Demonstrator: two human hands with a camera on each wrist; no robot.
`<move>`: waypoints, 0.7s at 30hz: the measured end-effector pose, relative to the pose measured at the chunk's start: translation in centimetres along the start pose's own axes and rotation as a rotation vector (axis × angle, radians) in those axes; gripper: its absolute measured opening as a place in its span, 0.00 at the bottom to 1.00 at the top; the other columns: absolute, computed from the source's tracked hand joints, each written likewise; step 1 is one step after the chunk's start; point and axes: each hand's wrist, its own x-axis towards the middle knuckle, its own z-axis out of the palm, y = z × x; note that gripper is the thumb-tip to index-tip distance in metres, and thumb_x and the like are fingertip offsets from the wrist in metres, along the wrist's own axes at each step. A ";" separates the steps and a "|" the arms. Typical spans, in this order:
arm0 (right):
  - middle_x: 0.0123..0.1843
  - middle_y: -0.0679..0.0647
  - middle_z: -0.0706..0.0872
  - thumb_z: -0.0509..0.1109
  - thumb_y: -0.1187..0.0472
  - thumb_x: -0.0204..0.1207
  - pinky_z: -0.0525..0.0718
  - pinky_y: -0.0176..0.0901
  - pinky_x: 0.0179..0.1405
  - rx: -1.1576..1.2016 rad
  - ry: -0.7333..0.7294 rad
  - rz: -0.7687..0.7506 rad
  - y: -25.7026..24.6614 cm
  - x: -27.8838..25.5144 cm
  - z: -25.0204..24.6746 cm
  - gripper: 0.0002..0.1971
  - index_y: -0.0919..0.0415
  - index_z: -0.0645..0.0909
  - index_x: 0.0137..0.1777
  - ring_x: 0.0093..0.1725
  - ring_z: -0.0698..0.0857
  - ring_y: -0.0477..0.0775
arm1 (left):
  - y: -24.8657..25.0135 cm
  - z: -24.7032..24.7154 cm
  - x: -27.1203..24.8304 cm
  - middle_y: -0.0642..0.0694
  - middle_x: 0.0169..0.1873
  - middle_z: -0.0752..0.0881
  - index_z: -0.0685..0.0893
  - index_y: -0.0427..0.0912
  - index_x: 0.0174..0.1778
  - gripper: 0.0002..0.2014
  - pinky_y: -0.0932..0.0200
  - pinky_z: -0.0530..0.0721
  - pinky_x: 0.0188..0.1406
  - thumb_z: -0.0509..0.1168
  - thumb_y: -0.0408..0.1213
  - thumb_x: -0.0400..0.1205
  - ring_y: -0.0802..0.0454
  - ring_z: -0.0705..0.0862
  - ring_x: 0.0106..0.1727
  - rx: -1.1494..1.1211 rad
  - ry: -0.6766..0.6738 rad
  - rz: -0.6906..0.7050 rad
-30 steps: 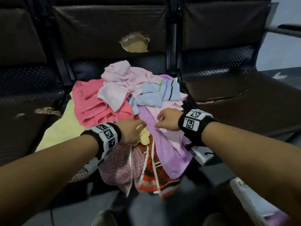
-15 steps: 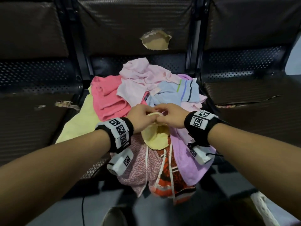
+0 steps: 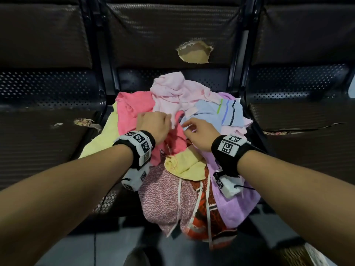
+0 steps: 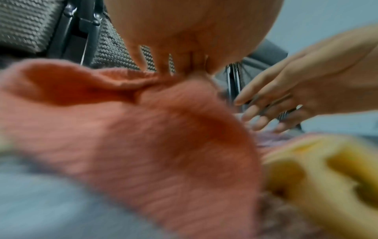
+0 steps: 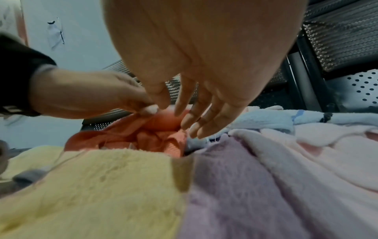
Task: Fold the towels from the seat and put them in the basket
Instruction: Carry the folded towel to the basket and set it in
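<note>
A heap of towels covers the middle seat point(image 3: 107, 200). It holds a coral pink towel point(image 3: 134, 110), a light pink one point(image 3: 172, 89), a blue striped one point(image 3: 215, 112), a lilac one point(image 3: 234, 204) and a small yellow one point(image 3: 184, 166). My left hand point(image 3: 169, 120) pinches a fold of the coral towel point(image 4: 143, 129), raised slightly at the pinch. My right hand point(image 3: 184, 125) hovers just right of it, fingers point(image 5: 194, 122) straight and holding nothing, over the coral and blue towels. The left hand point(image 5: 151, 110) shows the same pinch in the right wrist view.
Dark empty seats stand to the left point(image 3: 38, 141) and right point(image 3: 307, 150). The middle backrest has a torn hole point(image 3: 194, 53). Two patterned towels point(image 3: 163, 200) hang over the seat's front edge. A pale woven object point(image 3: 315, 254) shows at the bottom right on the floor.
Both hands let go of the small yellow towel, which now lies on the heap. They moved farther up the pile, and the left hand took hold of the coral towel.
</note>
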 end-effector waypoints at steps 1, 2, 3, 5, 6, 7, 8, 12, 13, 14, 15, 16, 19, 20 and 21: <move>0.57 0.52 0.89 0.66 0.58 0.81 0.82 0.45 0.60 0.035 0.034 0.008 0.0 0.2 -0.2 0.15 0.53 0.83 0.67 0.55 0.87 0.54 | 0.8 -0.2 -0.2 0.44 0.45 0.91 0.88 0.46 0.43 0.21 0.47 0.80 0.59 0.52 0.48 0.90 0.39 0.86 0.50 -0.069 -0.011 0.031; 0.56 0.53 0.88 0.66 0.58 0.81 0.83 0.48 0.60 0.068 0.052 0.016 0.0 0.3 -0.3 0.16 0.53 0.81 0.68 0.54 0.87 0.56 | 1.5 -0.2 -0.4 0.44 0.47 0.91 0.88 0.47 0.46 0.18 0.47 0.82 0.55 0.53 0.47 0.89 0.39 0.86 0.51 -0.089 -0.008 0.080; 0.56 0.54 0.88 0.66 0.58 0.81 0.83 0.50 0.60 0.083 0.057 0.023 0.1 0.3 -0.5 0.17 0.54 0.80 0.69 0.53 0.87 0.57 | 1.9 -0.3 -0.6 0.42 0.50 0.90 0.88 0.47 0.51 0.15 0.46 0.82 0.54 0.56 0.45 0.88 0.37 0.85 0.55 -0.054 0.006 0.123; 0.56 0.55 0.88 0.66 0.59 0.81 0.83 0.50 0.61 0.066 0.040 0.041 0.0 0.2 -0.7 0.17 0.54 0.81 0.69 0.54 0.87 0.58 | 1.6 -0.5 -0.9 0.38 0.65 0.83 0.82 0.44 0.67 0.17 0.44 0.80 0.63 0.61 0.44 0.85 0.36 0.80 0.67 0.080 -0.034 0.145; 0.57 0.55 0.88 0.66 0.59 0.81 0.83 0.48 0.62 0.047 0.025 0.051 0.0 0.2 -0.7 0.16 0.55 0.82 0.68 0.56 0.87 0.57 | 0.9 -0.5 -0.9 0.39 0.69 0.80 0.79 0.43 0.71 0.21 0.43 0.79 0.67 0.63 0.45 0.83 0.36 0.77 0.71 0.127 -0.098 0.111; 0.59 0.54 0.88 0.66 0.59 0.81 0.82 0.46 0.62 0.028 0.005 0.059 -0.1 0.0 -0.6 0.15 0.55 0.82 0.67 0.58 0.86 0.57 | 0.1 -0.5 -0.9 0.40 0.68 0.80 0.79 0.43 0.70 0.21 0.44 0.80 0.66 0.65 0.45 0.82 0.37 0.78 0.70 0.162 -0.167 0.059; 0.59 0.54 0.88 0.67 0.59 0.81 0.82 0.44 0.61 0.014 -0.018 0.063 -0.2 -0.1 -0.5 0.15 0.55 0.83 0.66 0.59 0.86 0.56 | -0.7 -0.5 -0.9 0.41 0.64 0.83 0.82 0.44 0.66 0.17 0.45 0.83 0.62 0.65 0.43 0.82 0.38 0.82 0.65 0.187 -0.215 0.024; 0.59 0.51 0.88 0.68 0.55 0.81 0.83 0.43 0.55 -0.004 -0.071 0.009 -0.7 -0.6 -0.1 0.13 0.52 0.83 0.64 0.55 0.86 0.53 | -1.7 -0.8 -0.6 0.40 0.50 0.90 0.90 0.44 0.52 0.12 0.46 0.86 0.51 0.61 0.42 0.86 0.37 0.87 0.53 0.098 -0.159 -0.028; 0.58 0.51 0.88 0.68 0.55 0.81 0.83 0.43 0.54 -0.001 -0.059 -0.006 -0.8 -0.6 -0.2 0.13 0.51 0.83 0.64 0.53 0.86 0.53 | -1.4 -0.9 -0.5 0.40 0.45 0.90 0.89 0.42 0.45 0.12 0.47 0.86 0.46 0.62 0.42 0.86 0.36 0.87 0.50 0.045 -0.108 -0.017; 0.57 0.51 0.88 0.68 0.56 0.81 0.83 0.43 0.52 0.012 -0.040 -0.011 -0.9 -0.6 -0.3 0.13 0.51 0.82 0.65 0.52 0.86 0.53 | -0.9 -0.9 -0.5 0.40 0.41 0.89 0.86 0.41 0.40 0.11 0.49 0.84 0.43 0.63 0.41 0.84 0.36 0.87 0.47 -0.011 -0.063 -0.005; 0.57 0.52 0.87 0.68 0.56 0.80 0.82 0.43 0.52 0.034 -0.023 -0.007 -1.0 -0.6 -0.4 0.15 0.52 0.80 0.67 0.51 0.85 0.53 | -0.3 -0.8 -0.7 0.41 0.41 0.89 0.86 0.42 0.40 0.08 0.51 0.83 0.42 0.64 0.39 0.83 0.37 0.86 0.47 -0.071 -0.040 -0.001; 0.58 0.53 0.86 0.68 0.57 0.80 0.81 0.43 0.51 0.059 -0.013 0.000 -0.9 -0.5 -0.4 0.18 0.52 0.78 0.70 0.51 0.85 0.54 | 0.3 -0.7 -0.9 0.42 0.41 0.89 0.87 0.42 0.44 0.06 0.52 0.82 0.43 0.65 0.36 0.80 0.38 0.86 0.46 -0.137 -0.038 0.011; 0.59 0.54 0.81 0.71 0.61 0.77 0.76 0.40 0.52 0.069 -0.035 -0.027 -0.9 -0.5 -0.5 0.30 0.50 0.69 0.79 0.53 0.83 0.55 | 1.7 -0.8 -1.9 0.44 0.40 0.90 0.88 0.41 0.43 0.10 0.55 0.83 0.42 0.65 0.35 0.70 0.43 0.86 0.43 -0.306 -0.062 0.079; 0.61 0.55 0.82 0.71 0.64 0.76 0.78 0.40 0.54 0.066 -0.054 -0.048 -0.9 -0.6 -0.5 0.32 0.51 0.69 0.80 0.55 0.84 0.56 | 2.2 -1.0 -2.4 0.45 0.38 0.90 0.87 0.42 0.41 0.11 0.56 0.82 0.41 0.64 0.39 0.67 0.45 0.86 0.41 -0.341 -0.082 0.104; 0.63 0.57 0.84 0.70 0.68 0.75 0.79 0.40 0.56 0.066 -0.069 -0.073 -1.0 -0.6 -0.5 0.32 0.52 0.71 0.80 0.59 0.85 0.57 | 2.6 -1.2 -2.8 0.47 0.36 0.89 0.86 0.44 0.38 0.09 0.58 0.82 0.39 0.64 0.40 0.66 0.47 0.85 0.39 -0.370 -0.101 0.125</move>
